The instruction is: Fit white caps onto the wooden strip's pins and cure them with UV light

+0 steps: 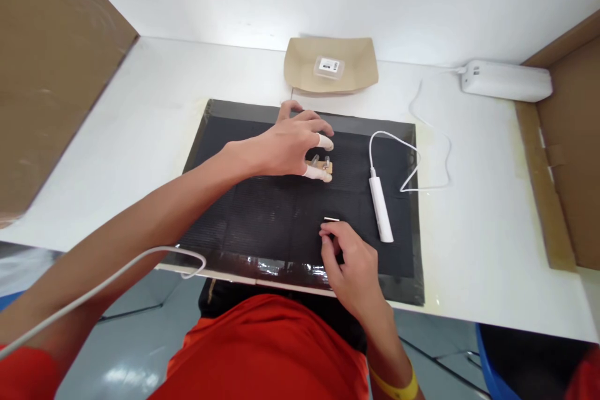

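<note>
My left hand (300,144) reaches over a small wooden block (330,167) on the black mat (262,212). White finger covers sit on its thumb and index finger, which are spread on either side of the block, the thumb close against its near edge. Small clear, shiny pieces (327,161) stand on the block; the palm side hides part of it. Nearer to me, my right hand (351,259) has its thumb and fingers drawn together. A small dark piece with a white edge (331,220) juts out just beyond those fingertips, and the fingers cover the rest of it.
Behind the mat stands a cardboard tray (300,82) with a clear labelled plastic box (329,67) in it. A white stick-shaped device (381,209) lies at right on the mat, its cable (419,162) looping beside it. A white power strip (506,80) sits far right. Cardboard panels flank the table.
</note>
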`<state>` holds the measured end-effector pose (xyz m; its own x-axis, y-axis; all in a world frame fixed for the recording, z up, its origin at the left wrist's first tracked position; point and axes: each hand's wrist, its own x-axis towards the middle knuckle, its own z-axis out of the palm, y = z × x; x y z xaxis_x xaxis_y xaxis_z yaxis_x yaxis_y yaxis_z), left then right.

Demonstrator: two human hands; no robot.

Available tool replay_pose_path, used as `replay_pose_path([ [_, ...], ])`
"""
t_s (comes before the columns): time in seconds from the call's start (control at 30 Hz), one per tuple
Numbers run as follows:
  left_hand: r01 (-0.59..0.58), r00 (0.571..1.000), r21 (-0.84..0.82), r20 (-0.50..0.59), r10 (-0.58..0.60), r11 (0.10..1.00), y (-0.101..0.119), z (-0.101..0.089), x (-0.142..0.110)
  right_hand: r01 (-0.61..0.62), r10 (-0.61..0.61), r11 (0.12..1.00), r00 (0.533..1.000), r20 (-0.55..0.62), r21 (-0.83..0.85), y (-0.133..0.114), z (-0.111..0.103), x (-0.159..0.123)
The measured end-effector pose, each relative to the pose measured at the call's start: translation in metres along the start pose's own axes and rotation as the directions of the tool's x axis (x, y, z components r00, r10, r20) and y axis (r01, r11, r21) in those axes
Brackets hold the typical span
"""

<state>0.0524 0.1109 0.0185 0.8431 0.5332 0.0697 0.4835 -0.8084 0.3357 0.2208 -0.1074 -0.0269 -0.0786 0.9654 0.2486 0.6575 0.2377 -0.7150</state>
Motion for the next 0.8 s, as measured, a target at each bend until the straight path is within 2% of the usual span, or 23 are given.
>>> replay_pose_path([
  [0.3,-0.033,0.999,-0.037,-0.015,0.033,0.999,-0.0005,0.0045,0.006,-0.022,0.022,0.999,1.0,0.012,0.03,-0.0011,-0.001,0.0007],
  [0.8,-0.019,1.0,-0.05,-0.02,0.018,0.999,0.0027,0.0001,0.0047,-0.008,0.008,1.0,1.0,0.003,0.02,0.0,-0.0009,0.0003],
])
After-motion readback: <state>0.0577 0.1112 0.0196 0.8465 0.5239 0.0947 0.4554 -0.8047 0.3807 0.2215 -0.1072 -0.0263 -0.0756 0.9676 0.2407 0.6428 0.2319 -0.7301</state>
